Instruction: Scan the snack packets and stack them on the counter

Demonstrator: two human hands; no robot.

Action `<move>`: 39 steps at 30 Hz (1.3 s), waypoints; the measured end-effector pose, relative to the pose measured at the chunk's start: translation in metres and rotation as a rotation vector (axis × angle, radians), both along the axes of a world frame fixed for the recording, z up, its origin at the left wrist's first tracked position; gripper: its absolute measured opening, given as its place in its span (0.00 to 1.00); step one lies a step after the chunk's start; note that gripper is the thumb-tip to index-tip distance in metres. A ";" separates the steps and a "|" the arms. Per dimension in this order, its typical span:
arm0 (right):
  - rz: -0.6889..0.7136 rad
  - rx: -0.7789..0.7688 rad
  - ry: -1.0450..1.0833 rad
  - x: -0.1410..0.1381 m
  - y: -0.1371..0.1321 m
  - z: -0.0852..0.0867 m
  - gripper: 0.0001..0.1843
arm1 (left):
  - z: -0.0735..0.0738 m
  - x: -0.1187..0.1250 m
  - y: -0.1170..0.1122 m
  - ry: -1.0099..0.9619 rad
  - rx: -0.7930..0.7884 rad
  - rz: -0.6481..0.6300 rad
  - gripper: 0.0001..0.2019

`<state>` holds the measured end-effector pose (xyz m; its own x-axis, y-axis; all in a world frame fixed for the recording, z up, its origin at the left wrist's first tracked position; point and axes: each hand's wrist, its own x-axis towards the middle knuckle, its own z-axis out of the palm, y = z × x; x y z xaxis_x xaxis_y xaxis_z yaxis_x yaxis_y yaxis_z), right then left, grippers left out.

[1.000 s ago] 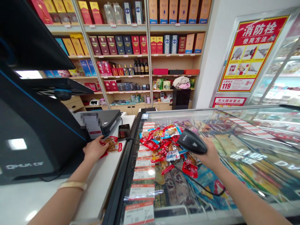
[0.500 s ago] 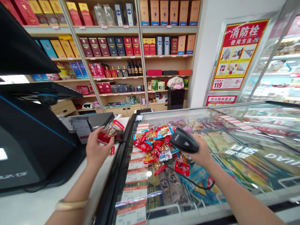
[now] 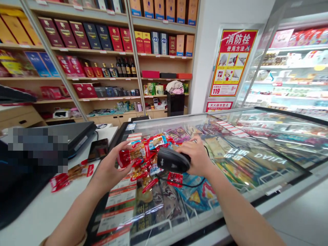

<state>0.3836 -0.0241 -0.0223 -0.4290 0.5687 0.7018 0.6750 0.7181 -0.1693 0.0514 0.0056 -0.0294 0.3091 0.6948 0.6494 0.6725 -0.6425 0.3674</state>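
A red-ended, clear snack packet with brown contents sits between the thumb and fingers of my left hand, at the left edge of a pile of similar packets. My right hand grips a black handheld barcode scanner, its head pointing left toward the held packet. The scanner's cable loops down over the glass. Under the scanner, part of the pile is hidden. Another red snack packet lies by itself on the white counter at left.
The pile rests on a glass-topped freezer with price labels along its left side. A dark phone lies on the counter beside black checkout equipment. Shelves of boxes and bottles stand behind.
My left hand has gone from over the counter to the pile, a packet in its fingers in both frames. The counter packet shows more fully. The view has turned; the scanner sits closer to my left hand.
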 end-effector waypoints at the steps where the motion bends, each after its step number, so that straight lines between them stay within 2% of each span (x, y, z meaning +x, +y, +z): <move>1: -0.004 -0.012 -0.010 -0.001 0.000 -0.001 0.11 | -0.001 0.000 0.000 0.005 -0.002 -0.009 0.32; 7: -0.044 -0.056 -0.051 -0.003 0.004 -0.004 0.13 | -0.004 0.001 -0.001 0.000 -0.021 -0.036 0.32; 18: -0.055 -0.029 -0.027 -0.002 0.007 -0.008 0.15 | -0.008 0.003 -0.002 -0.100 -0.057 -0.044 0.32; 21: -0.083 0.006 0.021 -0.001 0.007 -0.009 0.12 | -0.010 0.006 0.008 -0.236 -0.110 0.019 0.34; 25: -0.136 0.059 0.093 0.001 0.011 -0.012 0.11 | -0.015 0.016 0.042 -0.409 -0.200 0.251 0.34; 28: -0.155 0.076 0.101 0.004 0.015 -0.017 0.11 | -0.022 0.028 0.065 -0.395 -0.304 0.391 0.31; 32: -0.171 0.112 0.080 0.007 0.019 -0.024 0.12 | -0.030 0.039 0.071 -0.281 -0.349 0.370 0.25; 35: -0.178 0.148 0.081 0.008 0.020 -0.028 0.11 | -0.031 0.025 0.061 -0.222 -0.255 0.299 0.23; 37: -0.180 0.159 0.078 0.009 0.020 -0.029 0.11 | -0.029 -0.002 0.052 -0.166 -0.166 0.297 0.25; 39: -0.181 0.170 0.072 0.009 0.019 -0.030 0.11 | -0.027 -0.042 0.044 -0.088 -0.089 0.365 0.26</move>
<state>0.3929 -0.0047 -0.0523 -0.2761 0.5029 0.8191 0.7858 0.6088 -0.1088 0.0092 0.0497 -0.0568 -0.0232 0.8037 0.5945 0.8145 -0.3297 0.4775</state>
